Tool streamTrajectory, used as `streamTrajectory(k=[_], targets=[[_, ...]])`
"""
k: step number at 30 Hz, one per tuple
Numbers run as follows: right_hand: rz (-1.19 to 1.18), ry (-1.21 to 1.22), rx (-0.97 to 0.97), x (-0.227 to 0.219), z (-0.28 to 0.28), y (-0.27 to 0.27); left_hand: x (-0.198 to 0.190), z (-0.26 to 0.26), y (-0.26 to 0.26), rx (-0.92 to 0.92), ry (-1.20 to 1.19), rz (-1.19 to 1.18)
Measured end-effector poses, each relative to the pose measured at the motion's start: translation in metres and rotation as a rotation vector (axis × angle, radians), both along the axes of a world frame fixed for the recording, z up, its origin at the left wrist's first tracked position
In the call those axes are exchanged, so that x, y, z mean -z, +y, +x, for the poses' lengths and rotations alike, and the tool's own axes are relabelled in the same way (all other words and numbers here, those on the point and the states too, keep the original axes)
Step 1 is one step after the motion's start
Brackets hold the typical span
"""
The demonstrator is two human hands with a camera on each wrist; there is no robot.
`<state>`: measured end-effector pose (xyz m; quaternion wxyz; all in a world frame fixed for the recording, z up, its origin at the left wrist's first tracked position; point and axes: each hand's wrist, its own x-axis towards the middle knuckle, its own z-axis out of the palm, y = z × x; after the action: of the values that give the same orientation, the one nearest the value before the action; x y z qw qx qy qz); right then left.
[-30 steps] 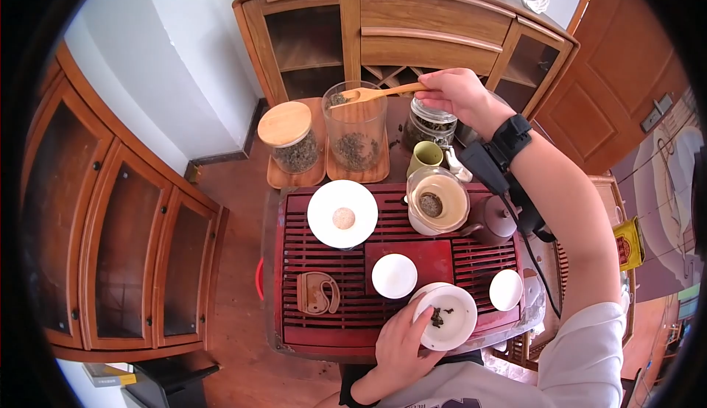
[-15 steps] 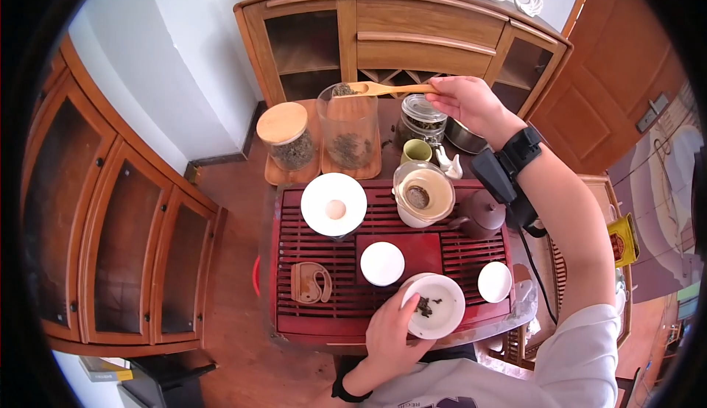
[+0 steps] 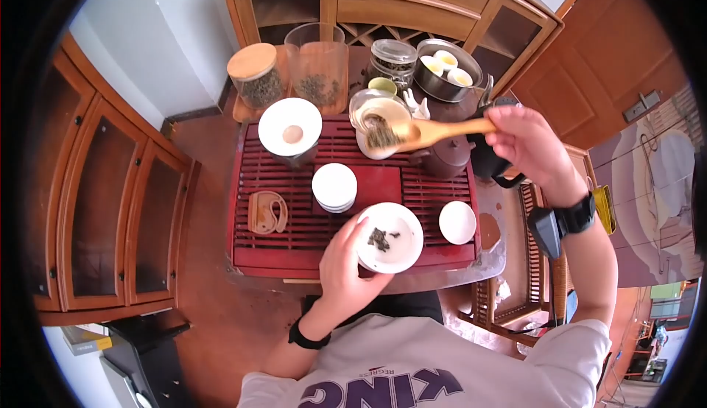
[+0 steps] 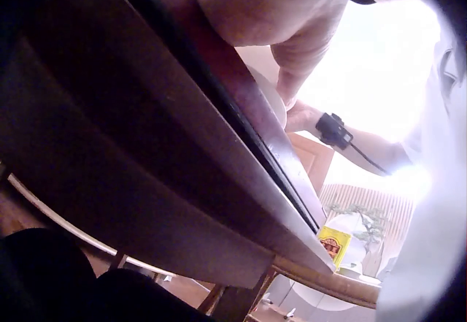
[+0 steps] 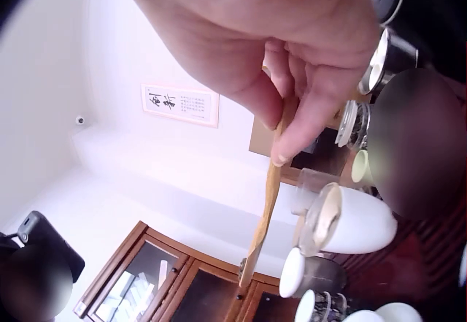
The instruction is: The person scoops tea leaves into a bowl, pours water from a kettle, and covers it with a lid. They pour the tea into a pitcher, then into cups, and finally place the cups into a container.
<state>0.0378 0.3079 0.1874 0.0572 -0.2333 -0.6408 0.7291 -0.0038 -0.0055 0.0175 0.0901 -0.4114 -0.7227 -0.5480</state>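
In the head view my right hand (image 3: 532, 146) pinches the handle of a wooden tea scoop (image 3: 445, 132), loaded with dried tea leaves (image 3: 384, 135). The scoop is held level above the red tea tray (image 3: 434, 250), overlapping the brown teapot (image 3: 446, 159) and strainer cup (image 3: 366, 102). Thumb and fingertips on the handle show closely in the right wrist view. My left hand (image 3: 345, 266) grips a white tea bowl (image 3: 407, 240) by its side, near the tray's front edge. A few dark leaves (image 3: 378, 240) lie inside it. The left wrist view hides most of the bowl.
Behind the tray stand an open glass jar (image 3: 317, 58), a wooden-lidded jar (image 3: 252, 62), a clamp-lid jar (image 3: 392, 56) and a metal pot (image 3: 434, 86). White cups (image 3: 457, 223) and a white round piece (image 3: 272, 121) sit on the tray. A dark kettle (image 3: 490, 161) stands at right.
My right hand has brought the loaded scoop from the glass jar's mouth toward me, over the tray. The left hand still holds the tea bowl. The head view has tilted down.
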Motion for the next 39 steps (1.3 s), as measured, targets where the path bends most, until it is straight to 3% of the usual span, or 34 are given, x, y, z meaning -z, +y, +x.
streamTrajectory(k=[7,18,28,33,37,39], targets=[[-0.020,-0.143,-0.006,0.025,0.062,-0.021,0.003,0.000,0.001,0.002,0.008,0.027],[0.332,-0.161,0.049,0.024,0.071,-0.041,0.004,-0.002,0.000,0.017,0.017,0.012],[0.403,-0.120,0.052,0.017,0.073,-0.047,0.006,-0.001,0.000,0.019,-0.007,0.021],[0.370,-0.056,0.093,0.006,0.071,-0.038,0.004,-0.001,0.000,0.015,0.014,0.020],[0.112,0.133,0.093,-0.009,0.036,-0.009,0.000,0.001,0.001,-0.008,0.014,0.002],[0.006,0.207,-0.020,-0.018,-0.001,0.008,-0.002,0.001,0.001,-0.014,0.015,-0.014]])
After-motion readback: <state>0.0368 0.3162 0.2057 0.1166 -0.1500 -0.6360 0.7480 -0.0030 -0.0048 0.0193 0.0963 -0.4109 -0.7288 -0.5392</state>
